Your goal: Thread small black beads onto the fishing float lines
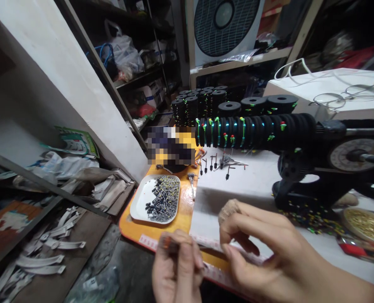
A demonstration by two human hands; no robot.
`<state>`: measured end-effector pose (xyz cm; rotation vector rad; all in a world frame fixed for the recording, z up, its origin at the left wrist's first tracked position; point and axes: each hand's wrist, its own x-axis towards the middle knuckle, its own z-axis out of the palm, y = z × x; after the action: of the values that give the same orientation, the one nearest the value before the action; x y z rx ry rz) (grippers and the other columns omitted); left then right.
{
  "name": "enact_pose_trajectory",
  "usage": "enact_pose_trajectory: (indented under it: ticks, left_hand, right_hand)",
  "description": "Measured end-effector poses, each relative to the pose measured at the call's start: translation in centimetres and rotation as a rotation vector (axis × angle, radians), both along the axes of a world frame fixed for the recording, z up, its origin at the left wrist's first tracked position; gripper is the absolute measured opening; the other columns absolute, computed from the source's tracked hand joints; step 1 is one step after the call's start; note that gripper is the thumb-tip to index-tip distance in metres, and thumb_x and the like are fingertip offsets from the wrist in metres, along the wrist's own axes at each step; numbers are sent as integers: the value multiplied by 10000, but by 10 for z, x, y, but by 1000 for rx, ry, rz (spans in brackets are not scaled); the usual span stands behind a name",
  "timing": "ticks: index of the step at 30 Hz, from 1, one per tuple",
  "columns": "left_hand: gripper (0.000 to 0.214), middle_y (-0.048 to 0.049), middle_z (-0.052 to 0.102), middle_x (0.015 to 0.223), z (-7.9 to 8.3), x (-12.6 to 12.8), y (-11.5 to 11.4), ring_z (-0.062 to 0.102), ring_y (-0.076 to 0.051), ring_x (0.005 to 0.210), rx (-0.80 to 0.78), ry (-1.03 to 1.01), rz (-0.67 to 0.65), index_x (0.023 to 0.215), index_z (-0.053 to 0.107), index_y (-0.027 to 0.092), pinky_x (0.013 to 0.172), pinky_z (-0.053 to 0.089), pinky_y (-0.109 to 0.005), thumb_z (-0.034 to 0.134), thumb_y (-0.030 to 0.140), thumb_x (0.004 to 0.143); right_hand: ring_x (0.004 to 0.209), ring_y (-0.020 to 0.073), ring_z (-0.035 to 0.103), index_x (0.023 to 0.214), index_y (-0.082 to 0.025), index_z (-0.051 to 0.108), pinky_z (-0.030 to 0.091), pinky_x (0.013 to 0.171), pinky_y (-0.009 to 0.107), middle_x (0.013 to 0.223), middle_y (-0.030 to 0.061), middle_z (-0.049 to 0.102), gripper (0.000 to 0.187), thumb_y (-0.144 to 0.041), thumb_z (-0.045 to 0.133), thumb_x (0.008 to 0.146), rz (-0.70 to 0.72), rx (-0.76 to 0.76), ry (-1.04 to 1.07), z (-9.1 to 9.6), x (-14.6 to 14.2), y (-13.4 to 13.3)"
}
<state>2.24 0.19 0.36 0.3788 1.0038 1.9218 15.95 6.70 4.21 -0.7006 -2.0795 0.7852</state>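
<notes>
Well along by the look: long row of black spools (253, 132) already on the winder (303, 185), more stacked behind, tray (139, 202) still full of small parts. Left hand (177, 269) low at table edge (174, 229), fingers pinched shut on a small dark piece (168, 244), blurred. Right hand (269, 256) just beside it, thumb and fingers curled toward it, nearly pinched; grip not clear.
</notes>
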Motion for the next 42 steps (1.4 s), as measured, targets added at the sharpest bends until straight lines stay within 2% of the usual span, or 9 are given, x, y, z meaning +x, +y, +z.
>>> enact_pose_trajectory:
  ticks: [4,9,13,17,23,27,30,35,42]
  left_hand:
    - [288,62,598,603,-3,-33,2,551,-61,518,-66,214,112,788,690,216,464,398,-93,893,395,690]
    - [50,-49,730,832,-20,-70,1,681,-220,751,-237,1080,-157,812,757,229,707,524,-281,712,209,822]
    - [468,-103,638,1275,-30,-74,-3,696,-253,905,-243,1356,-248,1297,650,298,796,505,-365,536,128,876]
    - [494,-124,466,1440,-26,-67,-2,585,-278,1158,-222,1329,-230,1387,521,278,881,449,-384,461,123,922]
    - [184,-88,601,1166,-10,-48,2,600,-223,982,-143,980,-67,1102,681,228,827,454,-294,608,271,938]
    - [242,-29,646,894,-10,-30,0,508,-88,578,-19,464,-305,954,700,203,573,416,-212,636,436,937]
    - [205,10,640,798,-12,-18,-1,430,-34,486,84,248,-419,875,665,199,508,330,-189,655,393,938]
    - [204,50,569,651,-15,-6,-1,409,-40,509,125,184,-511,868,618,207,499,254,-169,627,391,957]
    - [152,55,574,699,-19,-2,-2,409,-37,525,115,250,-389,857,646,229,509,299,-144,632,344,957]
  right_hand:
    - [627,115,513,793,-194,560,440,564,228,717,-8,526,159,-48,543,852,8,37,3,9,9,7]
    - [637,116,521,798,-213,562,436,565,224,731,-14,561,160,-71,541,867,14,-19,-75,16,10,7]
    - [615,112,498,762,-213,561,416,557,223,698,-25,557,151,-95,589,853,-1,-6,-101,17,7,6]
    - [630,106,516,776,-207,629,403,553,217,723,-15,590,147,-105,601,878,29,-28,-92,16,7,8]
    - [674,121,557,808,-204,711,434,586,230,743,5,586,177,-145,589,923,65,-102,-58,11,7,6]
    - [674,125,551,849,-204,740,430,581,231,744,8,571,172,-144,600,927,64,-99,-27,7,7,5]
    - [673,127,549,853,-207,754,429,582,232,726,5,580,177,-147,608,932,60,-104,3,5,7,6]
    - [707,126,589,850,-220,773,461,617,231,749,8,641,168,-208,639,950,66,-204,79,4,7,8]
    - [701,116,594,841,-185,742,461,598,217,776,16,633,159,-124,615,915,84,-139,20,5,7,5]
